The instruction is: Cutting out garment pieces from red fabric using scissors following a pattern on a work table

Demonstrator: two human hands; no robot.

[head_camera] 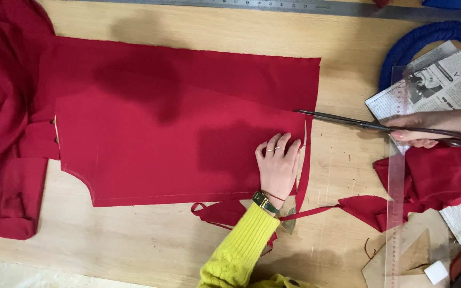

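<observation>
Flat on the cloth, the left hand (278,165) lies palm down with fingers spread a little, holding nothing, just pressing the red fabric (182,144) near its right edge. Rings show on two fingers, a green-strapped watch (263,202) sits at the wrist, and a yellow knitted sleeve (238,248) runs off toward 6 o'clock.

At 3 o'clock from that hand, the right hand (435,130) is closed around the handles of long dark scissors (369,125). Their blades point toward 9 o'clock, and the tips meet the fabric's right edge just above the left hand's fingertips. A narrow strip of red (305,170) hangs off that edge beside the left hand, running down toward 6 o'clock into loose red trimmings (225,213) by the wrist.

Spread across the middle of the wooden bench (134,240), the fabric is a folded, flat panel; toward 9 o'clock it gathers into a rumpled heap at the bench's edge.

Under the right hand a clear plastic ruler (395,213) lies upright from 12 to 6 o'clock. Beyond it, at 3 o'clock, are more red scraps (438,176) and newspaper (438,80), with a blue ring-shaped thing (417,40) at 1 o'clock. A long metal ruler (273,5) lies along the bench at 12 o'clock. Cardboard pieces (417,256) lie at 5 o'clock.
</observation>
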